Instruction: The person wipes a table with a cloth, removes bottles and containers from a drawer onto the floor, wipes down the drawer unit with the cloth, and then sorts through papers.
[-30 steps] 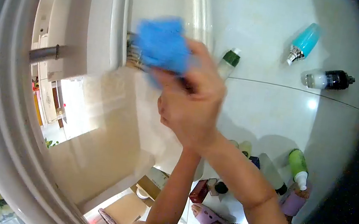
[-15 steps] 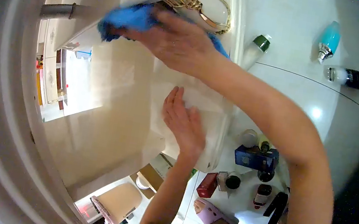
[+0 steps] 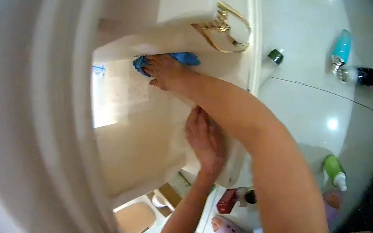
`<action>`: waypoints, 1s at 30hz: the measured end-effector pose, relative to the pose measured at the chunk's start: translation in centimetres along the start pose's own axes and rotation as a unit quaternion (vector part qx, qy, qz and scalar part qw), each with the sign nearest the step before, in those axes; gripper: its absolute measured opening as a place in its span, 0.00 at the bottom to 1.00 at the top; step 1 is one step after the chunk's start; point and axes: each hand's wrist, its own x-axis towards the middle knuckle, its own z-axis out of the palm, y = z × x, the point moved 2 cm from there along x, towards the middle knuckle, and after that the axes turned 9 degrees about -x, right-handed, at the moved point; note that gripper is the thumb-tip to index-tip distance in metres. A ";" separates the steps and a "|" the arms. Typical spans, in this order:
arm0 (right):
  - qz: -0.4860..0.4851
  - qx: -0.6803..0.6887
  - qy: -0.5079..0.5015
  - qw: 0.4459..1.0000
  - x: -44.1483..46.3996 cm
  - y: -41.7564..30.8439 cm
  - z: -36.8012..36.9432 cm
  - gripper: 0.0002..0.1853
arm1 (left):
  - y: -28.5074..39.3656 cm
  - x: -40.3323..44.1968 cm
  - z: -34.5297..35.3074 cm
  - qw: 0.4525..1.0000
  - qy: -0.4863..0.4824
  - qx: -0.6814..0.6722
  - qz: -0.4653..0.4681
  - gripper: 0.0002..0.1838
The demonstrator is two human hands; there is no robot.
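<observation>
My right hand presses a blue cloth against the cream furniture surface, along an inner edge. Part of the cloth bunches beyond the fingertips and part sticks out above the hand. My left hand lies against a cream panel below my right forearm, with no object visible in it. Its fingers are extended and slightly bent, their tips partly in shadow. A gold handle is fixed to the cream front above my right hand.
On the tiled floor to the right lie a turquoise bottle, a dark-capped bottle and a green bottle. A green-capped container stands beside the furniture. A red box is near my slippered foot.
My right hand has moved the cloth down and right, from the raised cream edge onto the inner surface. The view has shifted, and my left hand appears lower and farther right.
</observation>
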 end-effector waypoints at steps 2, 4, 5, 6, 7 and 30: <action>0.057 0.017 0.029 0.998 -4.3 0.4 0.0 0.31 | 0.2 0.3 -0.6 0.998 -0.042 0.022 -0.044 0.22; 0.153 0.119 0.011 0.981 -13.1 2.3 -8.8 0.31 | -0.4 -0.4 -1.0 0.997 -0.032 -0.033 -0.067 0.23; 0.184 0.118 -0.003 0.976 -16.3 3.0 -11.6 0.30 | -0.5 -0.6 -0.9 0.993 -0.009 -0.078 -0.085 0.24; 0.212 0.117 -0.013 0.970 -18.1 3.1 -13.1 0.29 | 0.0 -0.7 -1.0 0.989 0.012 -0.118 -0.091 0.21; 0.213 0.113 -0.016 0.970 -18.5 2.3 -13.2 0.29 | 0.4 -0.7 -1.0 0.988 0.012 -0.123 -0.091 0.21; 0.496 0.123 0.178 0.841 -22.8 -10.1 -13.6 0.22 | -0.9 -4.7 -4.6 0.987 -0.004 -0.144 -0.077 0.19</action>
